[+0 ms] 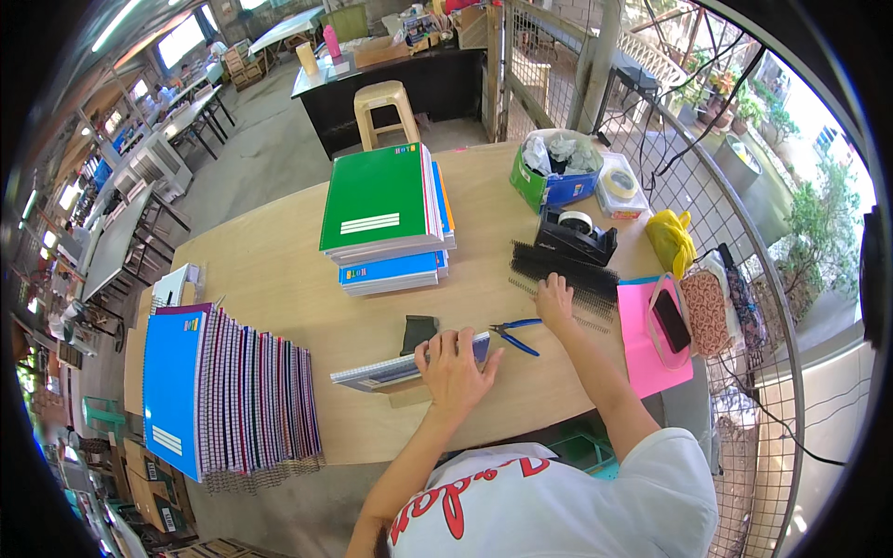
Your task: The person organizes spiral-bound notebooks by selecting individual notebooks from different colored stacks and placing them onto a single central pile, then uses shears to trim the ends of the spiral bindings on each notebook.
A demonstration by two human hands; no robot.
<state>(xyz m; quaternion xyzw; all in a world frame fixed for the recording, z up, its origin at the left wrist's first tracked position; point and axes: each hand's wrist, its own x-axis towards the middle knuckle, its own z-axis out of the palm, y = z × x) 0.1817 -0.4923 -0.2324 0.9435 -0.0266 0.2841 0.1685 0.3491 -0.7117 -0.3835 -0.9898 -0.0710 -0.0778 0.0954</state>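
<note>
My left hand [456, 372] grips a dark blue notebook [391, 371] standing on its long edge near the front of the table, thumb on one side and fingers over the top. My right hand [555, 299] reaches into a pile of black binding coils [563, 269], its fingers closed on a loose coil at the pile's near side. Blue-handled pliers [517, 337] lie between my two hands. Just behind the notebook is a small black block [419, 333].
A long row of bound notebooks [242, 391] stands at the left. Unbound notebooks [381, 200] are stacked at the back. Toward the right are a tape dispenser [579, 237], a green-blue box [558, 177], a pink folder [651, 363], a phone [671, 320] and a wire-mesh fence [744, 232].
</note>
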